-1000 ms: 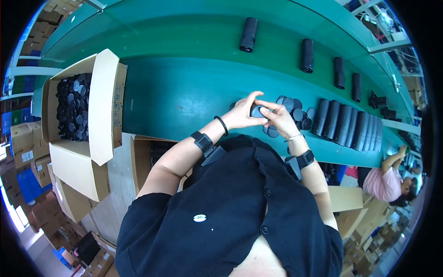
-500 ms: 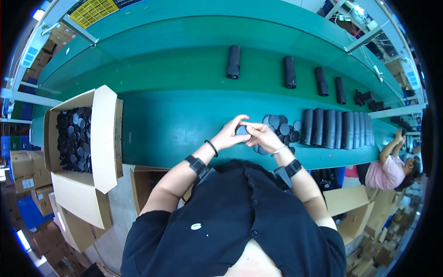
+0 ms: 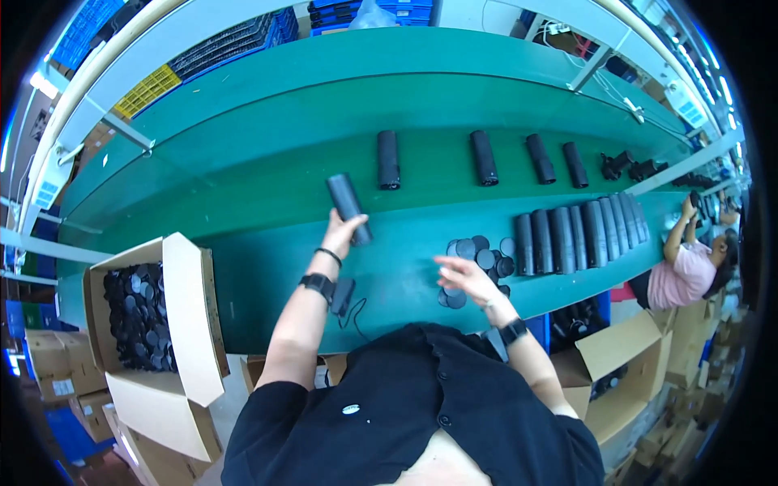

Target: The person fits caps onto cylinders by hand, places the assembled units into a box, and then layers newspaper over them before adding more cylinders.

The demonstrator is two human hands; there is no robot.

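Note:
My left hand (image 3: 344, 230) is stretched forward and holds a black cylinder (image 3: 348, 207) over the green conveyor belt (image 3: 267, 162). My right hand (image 3: 463, 278) hovers with fingers apart above a small pile of black round caps (image 3: 480, 257) on the green table's near strip. A row of several black cylinders (image 3: 577, 235) lies just to the right of the caps. More black cylinders (image 3: 389, 159) lie spaced along the belt.
An open cardboard box (image 3: 190, 308) filled with black caps (image 3: 136, 314) stands at my left. More cartons sit under the table at right (image 3: 616, 356). Another person in a pink top (image 3: 685, 267) works at the far right. A small black device (image 3: 341, 296) with a cord lies by my left wrist.
My hands were together at the cap pile; now the left hand has reached out to the belt with a black cylinder, and the right hand has opened over the caps.

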